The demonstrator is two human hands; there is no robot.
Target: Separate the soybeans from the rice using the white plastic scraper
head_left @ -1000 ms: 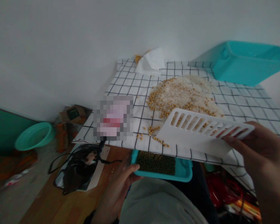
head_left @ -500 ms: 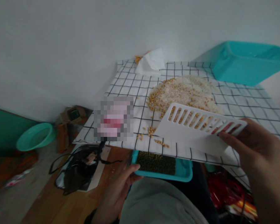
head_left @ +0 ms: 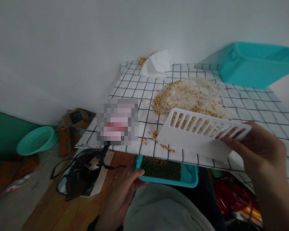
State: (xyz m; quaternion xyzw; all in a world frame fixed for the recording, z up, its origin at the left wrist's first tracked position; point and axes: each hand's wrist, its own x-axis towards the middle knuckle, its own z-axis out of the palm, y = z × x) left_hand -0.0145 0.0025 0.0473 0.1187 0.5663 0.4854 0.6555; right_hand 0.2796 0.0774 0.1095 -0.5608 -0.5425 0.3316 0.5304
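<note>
My right hand (head_left: pixel 257 154) is closed on the right end of a white slotted plastic scraper (head_left: pixel 197 136), held on edge on the checked tablecloth (head_left: pixel 135 86). Its left end sits beside a few loose soybeans (head_left: pixel 155 136) near the table's front edge. Behind it lies a heap of rice mixed with soybeans (head_left: pixel 190 96). My left hand (head_left: pixel 125 192) grips the left rim of a teal tray (head_left: pixel 190 178) holding dark green beans, kept just under the table edge above my lap.
A teal basin (head_left: pixel 252 64) stands at the table's back right. A white tissue (head_left: pixel 156 64) lies at the back. A blurred pink object (head_left: pixel 117 122) sits at the front left corner. On the floor are a black bag (head_left: pixel 79 176), a teal bowl (head_left: pixel 36 139) and cardboard clutter.
My right hand has slid the scraper leftward and slightly away from me, along the front of the heap. The left hand and tray have stayed in place.
</note>
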